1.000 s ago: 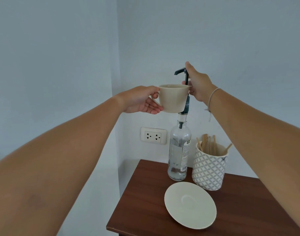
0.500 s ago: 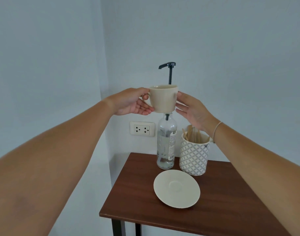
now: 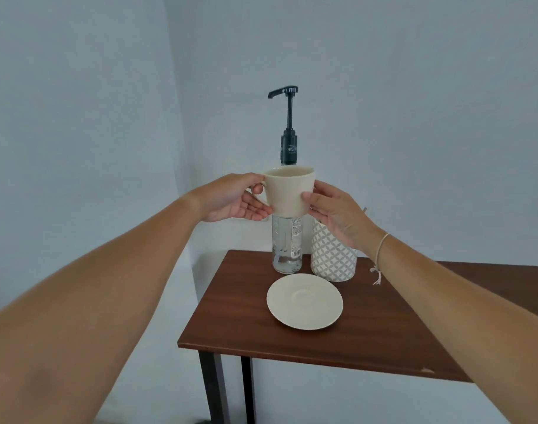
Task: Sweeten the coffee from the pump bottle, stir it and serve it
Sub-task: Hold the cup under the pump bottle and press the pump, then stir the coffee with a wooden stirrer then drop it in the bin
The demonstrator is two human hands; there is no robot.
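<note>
The person holds a cream cup (image 3: 289,191) in the air with both hands, above the far part of a dark wooden table (image 3: 292,341). The left hand (image 3: 234,198) is at the 9 o'clock side of the cup; its grip is closed on the handle, with the thumb on top and a finger through the loop. The right hand (image 3: 338,212) is at the 3 o'clock side; its thumb and fingers are pressed on the cup wall, so its grip is also clamped on the cup. The cup stands upright. What is inside it cannot be seen from this angle.

Behind the cup stands the pump bottle (image 3: 287,246), clear glass with a label, on the table. Its black pump head (image 3: 284,91) rises high above the cup at 12 o'clock, the spout pointing to 9 o'clock. No hand touches the pump.

Just beside the bottle, at its 3 o'clock, is a white patterned pot (image 3: 333,258), partly hidden by the right hand. In front of both, at 6 o'clock from the cup, a cream saucer (image 3: 304,301) lies flat on the table. A thin string bracelet (image 3: 381,249) is on the right wrist.
</note>
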